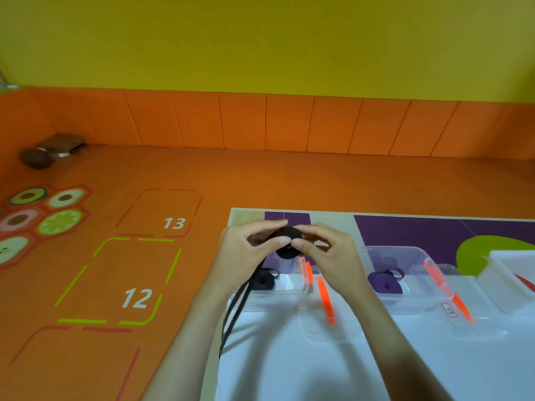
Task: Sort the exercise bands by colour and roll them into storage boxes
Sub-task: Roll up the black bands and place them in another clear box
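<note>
So, mid-roll on this one. Both hands are up over the far left corner of the table (318, 371), working a black band (286, 241) into a coil. The left hand (243, 250) has its fingers curled round one side of the coil, with the thumb pressing in. The right hand (327, 250) pinches the other side between thumb and fingertips. A long loose tail (231, 316) of the band hangs from the coil down past the table's left edge, so I'd say this roll is maybe half wound.

What looks done:
- Right under the hands, the clear box (278, 292) already holds one rolled black band (263, 280).
- The second clear box (388, 248), further along toward the right, has a purple roll (385, 280) in it.

There's a white box (506, 264) at the right edge with something red peeking out, but I can't tell what.

The lids (325, 302) with orange clips lie off, just in front of the boxes. What's left, as I see it, is winding up the tail, dropping the coil in with the other black one, and probably lidding up. I can't see any other loose bands from here.
</note>
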Available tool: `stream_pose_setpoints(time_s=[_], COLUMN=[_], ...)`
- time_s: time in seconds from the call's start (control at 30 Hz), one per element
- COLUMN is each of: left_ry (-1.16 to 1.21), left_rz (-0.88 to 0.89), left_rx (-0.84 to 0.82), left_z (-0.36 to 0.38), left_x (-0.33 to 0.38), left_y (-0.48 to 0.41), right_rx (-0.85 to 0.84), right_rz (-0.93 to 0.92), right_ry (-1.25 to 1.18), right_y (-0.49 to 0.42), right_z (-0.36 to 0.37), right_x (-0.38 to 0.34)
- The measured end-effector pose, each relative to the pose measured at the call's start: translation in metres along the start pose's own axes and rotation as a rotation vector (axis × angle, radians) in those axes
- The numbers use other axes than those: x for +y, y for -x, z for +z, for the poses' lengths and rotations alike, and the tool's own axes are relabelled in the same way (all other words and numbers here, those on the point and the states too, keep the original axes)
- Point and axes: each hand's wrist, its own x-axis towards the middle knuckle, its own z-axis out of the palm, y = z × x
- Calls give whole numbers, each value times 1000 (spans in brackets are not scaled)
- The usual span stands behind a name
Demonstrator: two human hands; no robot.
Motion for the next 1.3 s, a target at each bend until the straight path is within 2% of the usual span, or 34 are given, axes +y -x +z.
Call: stream_pose_setpoints(time_s=[0.13,0.17,0.23,0.33,0.37,0.43,0.5,0.57,0.63,0.73,0.8,0.93,1.0,1.1,1.13,1.2,1.3], left_ry=[151,187,165,17,22,99,164,146,59,-64,-16,187,162,48,33,70,94], left_rz=[-5,-31,-78,-85,-67,-50,-52,-49,-55,-59,-44,-103,-118,-112,-106,-87,-80], left_rx=[78,97,73,-130,-151,-60,73,115,41,-140,-121,133,115,-85,-133,-136,-78], left_z=[11,12,7,-2,-1,8,18,22,12,-8,-6,15,12,-1,-3,0,11], left_x=[0,-4,-13,-10,-7,-2,-2,-8,-10,-7,-7,-13,-14,-7,-3,1,-5], left_y=[0,1,2,-2,-5,-7,-6,-5,-7,-16,-18,-9,-8,-15,-16,-19,-16], right_rx=[221,213,124,-59,-52,111,290,336,220,-40,-7,273,217,-57,-102,-46,209], right_rz=[39,58,62,8,-16,-33,43,109,131,128,97,83,92,102,89,33,46], right_ry=[-246,-280,-176,45,42,-57,-241,-350,-226,-34,-57,-140,-83,26,67,109,-73], right_y=[5,9,10,-2,-7,-8,0,12,13,-2,-9,1,10,5,0,-8,-6], right_z=[19,23,17,-5,-9,-2,18,31,21,-10,-15,12,13,-9,-15,-20,-5], right_x=[5,7,6,-2,-5,-7,-5,4,14,12,6,13,21,16,12,5,1])
